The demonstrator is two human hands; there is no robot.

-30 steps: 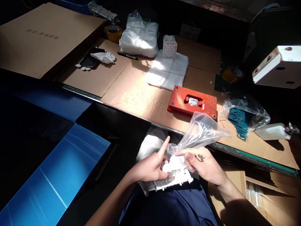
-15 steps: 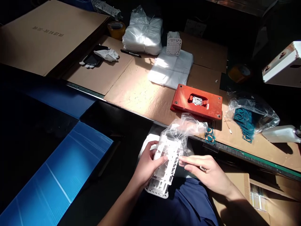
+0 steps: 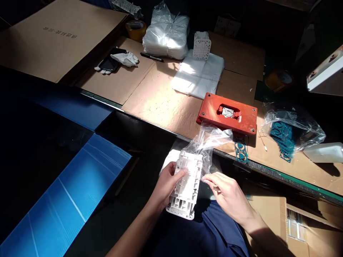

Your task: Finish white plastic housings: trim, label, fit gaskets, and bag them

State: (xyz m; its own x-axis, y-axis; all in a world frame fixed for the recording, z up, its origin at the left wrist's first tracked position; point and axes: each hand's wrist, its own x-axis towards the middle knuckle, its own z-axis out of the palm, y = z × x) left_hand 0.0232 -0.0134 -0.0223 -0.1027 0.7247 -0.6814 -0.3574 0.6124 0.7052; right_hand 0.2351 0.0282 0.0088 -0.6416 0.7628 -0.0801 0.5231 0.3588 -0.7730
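Note:
My left hand (image 3: 169,184) is closed around a white plastic frame (image 3: 184,194) full of slots and ribs, held tilted above my lap with the thumb on its upper face. A clear plastic bag (image 3: 211,141) covers the far end of the frame and bunches up towards the table edge. Beside the frame, my right hand (image 3: 227,194) is closed in a pinch at the side of the bag. A small shiny piece shows between its fingers; its kind is unclear. The frame's underside is hidden.
A red fixture (image 3: 241,119) with a small white part lies past the bag, near teal gasket sheets (image 3: 241,151). Behind are stacked clear bags (image 3: 193,85), another white frame (image 3: 202,46), a pen (image 3: 152,57) and a glove (image 3: 125,59). A white bottle (image 3: 323,152) lies right.
The frame has turned slightly, showing more of its broad face. My right hand has shifted a little left, staying at the bag's side. The camera view has shifted slightly.

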